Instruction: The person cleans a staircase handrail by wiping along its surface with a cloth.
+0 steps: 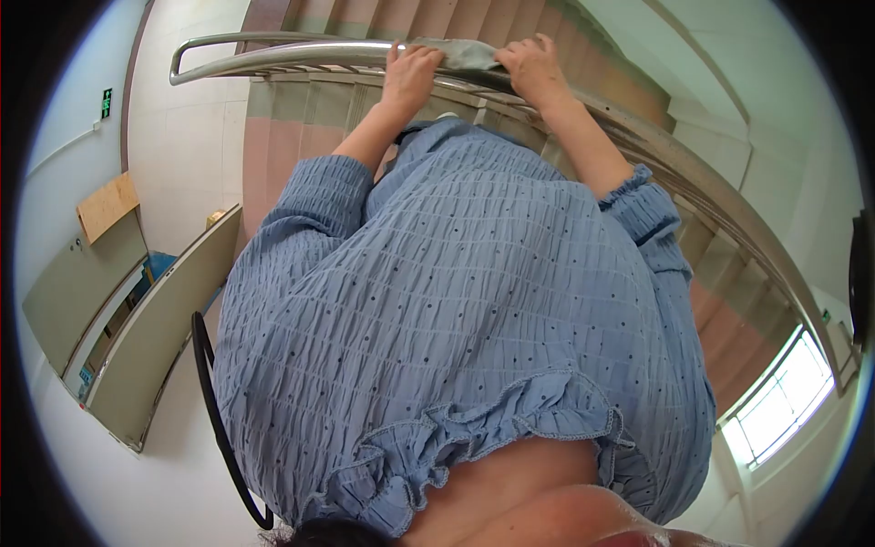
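Note:
A grey cloth (465, 56) lies over the metal handrail (319, 55) of a staircase, between my two hands. My left hand (413, 75) is closed at the cloth's left end, its fingers curled over the rail. At the cloth's other end, my right hand (534, 73) grips its edge, with one finger raised. Part of the rail under the cloth is hidden.
Stair steps (410, 20) run beyond and below the railing. To the left, large boards (164, 337) and a wooden panel (108, 206) stand near the wall. A bright window (779, 397) is at the lower right.

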`<state>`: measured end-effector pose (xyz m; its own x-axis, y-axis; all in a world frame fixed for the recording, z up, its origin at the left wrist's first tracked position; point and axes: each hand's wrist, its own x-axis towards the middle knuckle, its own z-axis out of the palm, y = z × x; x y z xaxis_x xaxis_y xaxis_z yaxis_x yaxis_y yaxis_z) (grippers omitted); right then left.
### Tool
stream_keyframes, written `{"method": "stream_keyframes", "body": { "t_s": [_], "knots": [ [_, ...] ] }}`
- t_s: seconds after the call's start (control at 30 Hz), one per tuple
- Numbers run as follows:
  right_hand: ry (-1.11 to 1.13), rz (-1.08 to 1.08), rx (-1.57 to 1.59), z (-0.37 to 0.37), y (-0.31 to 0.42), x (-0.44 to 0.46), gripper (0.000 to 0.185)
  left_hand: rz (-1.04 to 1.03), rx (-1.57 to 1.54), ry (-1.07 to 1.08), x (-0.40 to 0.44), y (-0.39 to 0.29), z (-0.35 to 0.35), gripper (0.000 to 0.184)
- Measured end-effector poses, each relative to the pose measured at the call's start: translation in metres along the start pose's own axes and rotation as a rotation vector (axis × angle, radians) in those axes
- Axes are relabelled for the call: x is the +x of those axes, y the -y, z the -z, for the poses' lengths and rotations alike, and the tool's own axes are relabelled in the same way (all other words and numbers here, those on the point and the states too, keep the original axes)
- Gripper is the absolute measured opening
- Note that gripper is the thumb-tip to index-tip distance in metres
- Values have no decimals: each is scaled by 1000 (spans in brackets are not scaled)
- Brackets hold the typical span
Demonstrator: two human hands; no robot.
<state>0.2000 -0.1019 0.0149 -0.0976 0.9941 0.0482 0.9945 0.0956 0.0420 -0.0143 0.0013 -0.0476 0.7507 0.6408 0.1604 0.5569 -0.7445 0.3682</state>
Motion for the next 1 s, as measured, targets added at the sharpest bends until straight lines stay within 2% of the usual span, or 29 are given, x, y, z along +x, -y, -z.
{"method": "stream_keyframes", "body": {
  "t_s": [0.03,0.17,0.23,0.33,0.5,0.6,0.63,0.7,0.8,0.9,0.93,1.0],
  "knots": [
    [-7,-37,0,5,-8,-3,17,-3,1,-3,7,-8,-2,36],
    [171,-261,-115,40,-41,-40,22,-262,-86,50,38,-52,-9,35],
    [245,-386,-103,57,-54,-59,26,-425,-91,145,58,-71,-8,33],
    [257,-446,-108,64,-56,-71,29,-498,-120,129,70,-79,-16,33],
    [76,-376,-52,22,-31,-44,27,-396,-88,63,54,-30,-13,33],
    [17,-256,2,5,-18,-18,27,-212,2,91,39,-4,-9,35],
    [24,-237,-21,3,-20,-12,27,-202,5,91,41,-3,-10,35],
    [33,-213,-34,-6,-21,-7,27,-248,-14,-87,40,-3,-20,16],
    [-162,-270,-68,-18,-52,-18,22,-289,14,-130,54,-19,-31,14],
    [-14,-289,-188,-8,-69,-22,19,-341,-22,-103,66,-37,-52,15],
    [-55,-292,-180,-15,-74,-23,19,-263,-22,191,72,-43,-32,36],
    [162,-474,-243,-13,-81,-12,30,-248,-76,166,89,-35,-44,40]
  ]
}}
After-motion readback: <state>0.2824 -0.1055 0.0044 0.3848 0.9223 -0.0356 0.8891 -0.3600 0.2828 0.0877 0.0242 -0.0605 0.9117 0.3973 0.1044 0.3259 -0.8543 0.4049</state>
